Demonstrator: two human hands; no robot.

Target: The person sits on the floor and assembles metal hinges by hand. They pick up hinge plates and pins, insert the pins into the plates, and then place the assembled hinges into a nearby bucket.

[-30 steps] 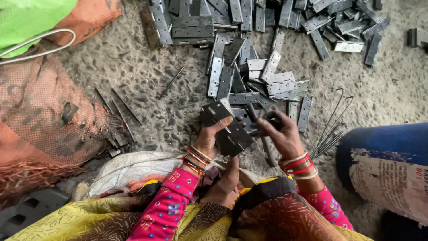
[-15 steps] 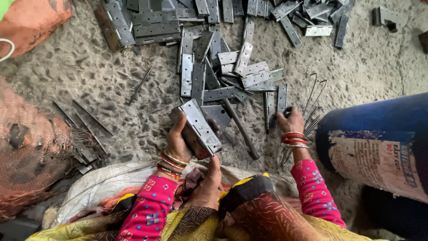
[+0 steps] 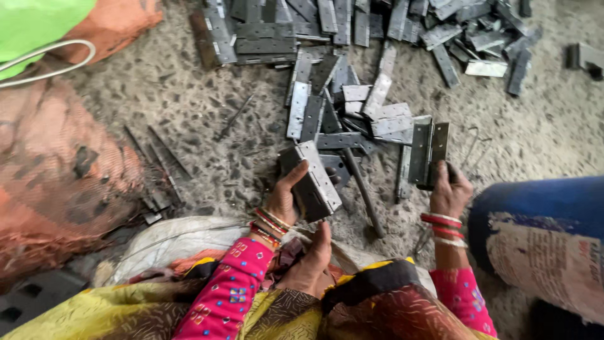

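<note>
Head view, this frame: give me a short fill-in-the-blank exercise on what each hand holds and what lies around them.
1. The left hand holds a stack of metal ____ leaves.
2. The right hand holds a hinge with its two leaves standing ____.
3. Loose hinge pieces lie in a heap on the ____ floor.
4. Beside the right hand stands a ____ drum.

Missing words: hinge; upright; concrete; blue

Blue drum (image 3: 541,208) at right, worn pale paper label (image 3: 553,258).
</note>
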